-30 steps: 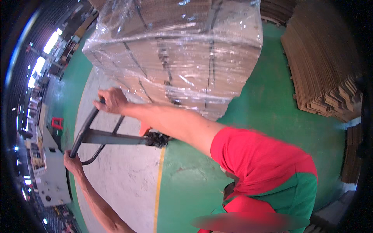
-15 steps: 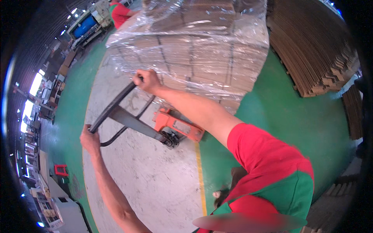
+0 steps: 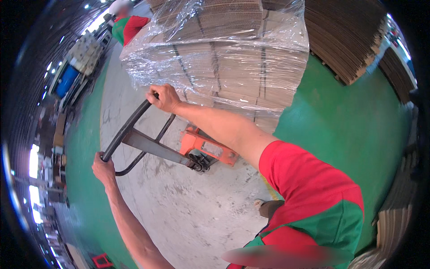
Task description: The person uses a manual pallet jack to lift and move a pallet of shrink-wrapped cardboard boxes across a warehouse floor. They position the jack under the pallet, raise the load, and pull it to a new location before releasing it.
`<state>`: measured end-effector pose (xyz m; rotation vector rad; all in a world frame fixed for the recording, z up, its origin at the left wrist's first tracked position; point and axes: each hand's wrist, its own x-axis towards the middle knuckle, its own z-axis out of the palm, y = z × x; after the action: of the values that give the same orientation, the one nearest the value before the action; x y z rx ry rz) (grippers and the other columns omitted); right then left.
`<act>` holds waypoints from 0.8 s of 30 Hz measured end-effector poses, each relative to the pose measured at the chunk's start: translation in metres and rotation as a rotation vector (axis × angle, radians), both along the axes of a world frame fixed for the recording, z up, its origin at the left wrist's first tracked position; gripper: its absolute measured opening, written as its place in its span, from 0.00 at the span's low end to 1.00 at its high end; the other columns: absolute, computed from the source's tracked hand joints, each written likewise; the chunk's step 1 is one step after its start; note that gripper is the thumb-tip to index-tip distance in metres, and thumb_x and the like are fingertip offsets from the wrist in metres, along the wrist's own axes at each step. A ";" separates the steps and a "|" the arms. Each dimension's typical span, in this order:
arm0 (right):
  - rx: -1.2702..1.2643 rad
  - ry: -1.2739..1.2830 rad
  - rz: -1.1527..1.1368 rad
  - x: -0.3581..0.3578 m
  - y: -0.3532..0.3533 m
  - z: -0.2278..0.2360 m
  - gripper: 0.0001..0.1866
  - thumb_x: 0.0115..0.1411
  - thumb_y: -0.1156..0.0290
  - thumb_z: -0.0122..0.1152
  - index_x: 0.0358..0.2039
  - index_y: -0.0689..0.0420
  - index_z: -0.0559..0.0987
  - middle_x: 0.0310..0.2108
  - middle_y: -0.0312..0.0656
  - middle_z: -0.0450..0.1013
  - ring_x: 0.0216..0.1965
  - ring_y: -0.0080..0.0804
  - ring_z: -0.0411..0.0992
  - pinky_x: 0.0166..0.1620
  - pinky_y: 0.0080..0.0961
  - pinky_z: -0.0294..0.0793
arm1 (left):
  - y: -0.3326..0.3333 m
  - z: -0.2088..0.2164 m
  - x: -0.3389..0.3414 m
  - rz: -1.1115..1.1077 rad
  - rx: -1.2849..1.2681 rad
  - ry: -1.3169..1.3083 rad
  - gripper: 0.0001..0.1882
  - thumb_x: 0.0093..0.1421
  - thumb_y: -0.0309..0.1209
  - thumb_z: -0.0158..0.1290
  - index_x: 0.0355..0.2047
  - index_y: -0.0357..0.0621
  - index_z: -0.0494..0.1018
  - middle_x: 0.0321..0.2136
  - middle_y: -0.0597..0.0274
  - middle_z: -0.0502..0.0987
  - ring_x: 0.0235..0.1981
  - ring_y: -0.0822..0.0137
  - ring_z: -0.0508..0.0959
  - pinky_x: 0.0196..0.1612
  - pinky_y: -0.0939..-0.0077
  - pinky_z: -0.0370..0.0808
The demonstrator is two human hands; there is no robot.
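Note:
Both my hands grip the black loop handle (image 3: 126, 131) of an orange pallet jack (image 3: 207, 147). My left hand (image 3: 104, 168) is wrapped round the handle's near left end. At its far right end, my right hand (image 3: 164, 97) has its fingers closed over the bar. A grey shaft (image 3: 154, 147) slants from the handle down to the jack's orange body and dark wheels. Right behind the jack rises a tall load of flat cardboard (image 3: 237, 67), bundled with dark straps and wrapped in clear film. The load hides the jack's forks.
A co-worker (image 3: 127, 27) in red and green stands at the load's far left side. Tall cardboard stacks (image 3: 345, 36) line the far right, with more stacked sheets (image 3: 394, 224) at lower right. Machinery (image 3: 74, 74) stands at left; a red frame-like object (image 3: 102, 261) lies lower left.
The surroundings have shifted in view: the machinery and red object sit lower, and more of the co-worker shows. Jack and load keep nearly the same place before me. Both hands still hold the handle.

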<state>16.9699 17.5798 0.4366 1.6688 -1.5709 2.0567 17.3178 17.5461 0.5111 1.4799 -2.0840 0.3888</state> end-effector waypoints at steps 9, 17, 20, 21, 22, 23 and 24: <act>0.101 0.009 -0.171 -0.054 -0.086 0.002 0.18 0.57 0.55 0.59 0.23 0.60 0.76 0.19 0.48 0.74 0.23 0.49 0.74 0.31 0.39 0.73 | -0.153 0.023 -0.074 -0.188 0.029 -0.031 0.10 0.50 0.29 0.63 0.34 0.47 0.78 0.27 0.48 0.81 0.33 0.44 0.81 0.36 0.53 0.75; 0.076 -0.066 -0.411 -0.080 -0.150 -0.016 0.23 0.56 0.50 0.60 0.22 0.60 0.76 0.17 0.50 0.72 0.22 0.53 0.74 0.29 0.44 0.72 | -0.324 -0.003 -0.156 -0.469 0.120 -0.017 0.10 0.50 0.27 0.62 0.34 0.45 0.79 0.28 0.48 0.81 0.32 0.48 0.81 0.35 0.57 0.75; 0.034 -0.054 -0.532 -0.090 -0.175 -0.034 0.22 0.56 0.50 0.60 0.23 0.59 0.77 0.16 0.50 0.72 0.22 0.54 0.74 0.30 0.44 0.72 | -0.377 -0.031 -0.185 -0.546 0.143 -0.032 0.11 0.50 0.27 0.61 0.36 0.45 0.79 0.29 0.48 0.81 0.33 0.48 0.81 0.36 0.57 0.75; 0.124 -0.093 -0.520 -0.095 -0.182 -0.045 0.22 0.56 0.50 0.60 0.23 0.58 0.77 0.16 0.50 0.71 0.22 0.53 0.74 0.31 0.44 0.73 | -0.391 -0.044 -0.194 -0.558 0.158 -0.035 0.12 0.50 0.27 0.61 0.37 0.45 0.78 0.29 0.48 0.81 0.33 0.48 0.81 0.36 0.57 0.75; 0.100 -0.074 -0.570 -0.099 -0.188 -0.054 0.21 0.56 0.50 0.60 0.23 0.58 0.77 0.16 0.50 0.71 0.22 0.53 0.74 0.30 0.43 0.73 | -0.403 -0.058 -0.203 -0.585 0.140 -0.024 0.12 0.50 0.27 0.61 0.37 0.45 0.78 0.29 0.48 0.81 0.33 0.48 0.81 0.36 0.58 0.75; 0.106 -0.065 -0.596 -0.104 -0.194 -0.064 0.21 0.56 0.50 0.60 0.24 0.58 0.78 0.15 0.50 0.71 0.22 0.53 0.74 0.30 0.43 0.73 | -0.415 -0.071 -0.211 -0.607 0.119 -0.013 0.13 0.50 0.27 0.60 0.38 0.45 0.78 0.29 0.48 0.81 0.33 0.48 0.81 0.36 0.58 0.75; 0.105 -0.048 -0.622 -0.108 -0.200 -0.073 0.21 0.56 0.49 0.60 0.24 0.58 0.78 0.15 0.49 0.71 0.22 0.53 0.74 0.30 0.43 0.73 | -0.428 -0.083 -0.220 -0.644 0.106 0.004 0.13 0.50 0.27 0.60 0.38 0.45 0.78 0.29 0.48 0.81 0.33 0.48 0.81 0.36 0.59 0.75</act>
<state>16.8622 17.3801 0.3637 0.9673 -1.9220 1.7150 17.0981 17.1182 0.4284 0.7807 -2.4554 0.0234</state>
